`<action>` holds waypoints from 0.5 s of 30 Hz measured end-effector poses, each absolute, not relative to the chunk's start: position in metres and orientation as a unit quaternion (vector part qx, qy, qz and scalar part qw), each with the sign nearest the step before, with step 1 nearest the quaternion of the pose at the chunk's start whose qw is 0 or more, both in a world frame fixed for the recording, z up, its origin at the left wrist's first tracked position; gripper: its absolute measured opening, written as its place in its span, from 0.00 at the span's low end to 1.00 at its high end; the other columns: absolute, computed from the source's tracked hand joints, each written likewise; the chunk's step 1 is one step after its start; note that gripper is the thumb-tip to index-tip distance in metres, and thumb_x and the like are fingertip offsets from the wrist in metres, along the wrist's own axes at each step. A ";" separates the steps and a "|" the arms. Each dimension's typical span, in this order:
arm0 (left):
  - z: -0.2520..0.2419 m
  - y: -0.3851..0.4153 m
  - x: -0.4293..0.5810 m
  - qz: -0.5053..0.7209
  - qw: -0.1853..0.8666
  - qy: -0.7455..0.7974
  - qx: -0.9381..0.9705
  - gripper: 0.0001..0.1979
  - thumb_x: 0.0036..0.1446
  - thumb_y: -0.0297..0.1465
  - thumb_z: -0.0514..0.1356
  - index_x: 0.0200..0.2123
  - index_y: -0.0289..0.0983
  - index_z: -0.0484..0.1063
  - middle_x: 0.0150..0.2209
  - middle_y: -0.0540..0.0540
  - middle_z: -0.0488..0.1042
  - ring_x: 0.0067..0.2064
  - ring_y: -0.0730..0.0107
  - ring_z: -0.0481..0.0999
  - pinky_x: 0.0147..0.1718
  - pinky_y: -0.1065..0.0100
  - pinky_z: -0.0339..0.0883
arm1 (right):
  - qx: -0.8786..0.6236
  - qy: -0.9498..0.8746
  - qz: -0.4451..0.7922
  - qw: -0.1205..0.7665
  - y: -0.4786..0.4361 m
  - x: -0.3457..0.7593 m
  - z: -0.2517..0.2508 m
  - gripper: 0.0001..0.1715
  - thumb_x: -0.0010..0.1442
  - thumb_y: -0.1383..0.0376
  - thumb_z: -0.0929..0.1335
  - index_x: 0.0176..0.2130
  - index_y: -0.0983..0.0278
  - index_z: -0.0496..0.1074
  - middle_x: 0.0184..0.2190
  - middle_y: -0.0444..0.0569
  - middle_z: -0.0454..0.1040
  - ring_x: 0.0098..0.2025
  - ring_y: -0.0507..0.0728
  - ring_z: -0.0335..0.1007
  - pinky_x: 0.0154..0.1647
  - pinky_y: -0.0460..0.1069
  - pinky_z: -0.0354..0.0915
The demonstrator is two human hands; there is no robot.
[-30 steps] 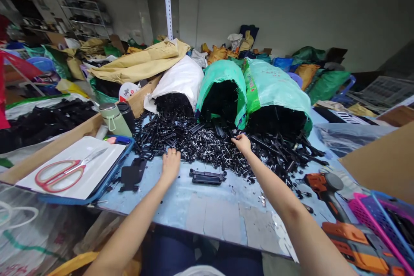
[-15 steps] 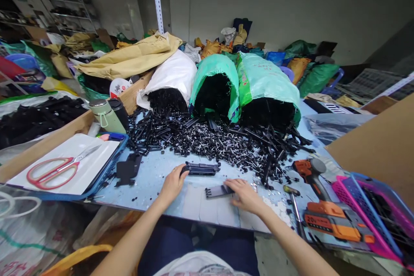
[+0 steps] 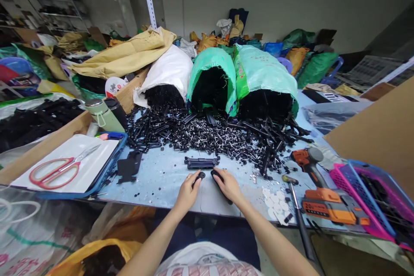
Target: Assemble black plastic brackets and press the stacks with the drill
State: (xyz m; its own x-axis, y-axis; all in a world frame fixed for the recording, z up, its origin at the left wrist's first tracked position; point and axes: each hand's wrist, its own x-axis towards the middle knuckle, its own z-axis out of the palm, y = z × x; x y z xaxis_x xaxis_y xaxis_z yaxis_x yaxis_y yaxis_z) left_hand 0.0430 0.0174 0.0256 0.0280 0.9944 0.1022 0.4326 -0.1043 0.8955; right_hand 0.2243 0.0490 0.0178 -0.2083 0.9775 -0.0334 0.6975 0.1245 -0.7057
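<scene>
In front of me on the blue tabletop, my left hand [image 3: 188,190] pinches a small black plastic piece with a rounded end [image 3: 202,175]. Close to its right, my right hand [image 3: 229,186] is closed around a long black plastic part [image 3: 221,185], tilted and partly hidden by the fingers. Just beyond both hands lies a long black plastic assembly [image 3: 202,163], touched by neither. Behind it spreads a heap of black-headed metal pins [image 3: 213,136] among black plastic parts.
Open sacks, one white [image 3: 170,71] and two green, lie behind the heap. At left are red-handled scissors [image 3: 53,172] on a blue tray [image 3: 110,177] and a flat black part [image 3: 128,167]. At right are white discs [image 3: 276,202], a hammer [image 3: 297,207], a cordless drill [image 3: 333,207] and baskets [image 3: 351,200].
My left hand has left the long assembly, come nearer and taken a small black piece. My right hand has moved slightly left, and its part has turned from lying flat to tilted.
</scene>
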 end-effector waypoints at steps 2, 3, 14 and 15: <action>0.028 0.015 0.055 0.411 0.379 0.558 0.613 0.19 0.56 0.38 0.50 0.49 0.40 0.65 0.37 0.46 0.71 0.35 0.69 0.71 0.37 0.66 0.66 | -0.533 -0.628 0.467 0.323 0.045 0.217 0.022 0.26 0.60 0.52 0.55 0.54 0.60 0.61 0.33 0.50 0.70 0.33 0.57 0.67 0.34 0.53 0.66; 0.031 0.014 0.059 0.416 0.390 0.552 0.608 0.19 0.56 0.38 0.50 0.50 0.40 0.65 0.36 0.46 0.71 0.34 0.69 0.71 0.36 0.66 0.66 | -0.509 -0.579 0.529 0.355 0.043 0.215 0.025 0.28 0.60 0.51 0.55 0.55 0.59 0.59 0.30 0.49 0.70 0.28 0.55 0.67 0.30 0.51 0.67; 0.058 0.010 0.074 0.464 0.336 0.548 0.610 0.17 0.59 0.34 0.48 0.50 0.38 0.65 0.37 0.44 0.69 0.39 0.68 0.69 0.40 0.65 0.63 | -0.364 -0.653 0.504 0.433 0.036 0.216 0.042 0.22 0.60 0.58 0.59 0.54 0.53 0.60 0.39 0.47 0.61 0.30 0.50 0.64 0.25 0.47 0.69; 0.059 0.008 0.076 0.482 0.324 0.551 0.599 0.18 0.59 0.34 0.47 0.51 0.39 0.64 0.38 0.44 0.69 0.40 0.68 0.68 0.42 0.65 0.63 | -0.365 -0.645 0.500 0.449 0.034 0.214 0.043 0.22 0.60 0.58 0.59 0.54 0.52 0.59 0.40 0.48 0.61 0.31 0.50 0.64 0.25 0.47 0.69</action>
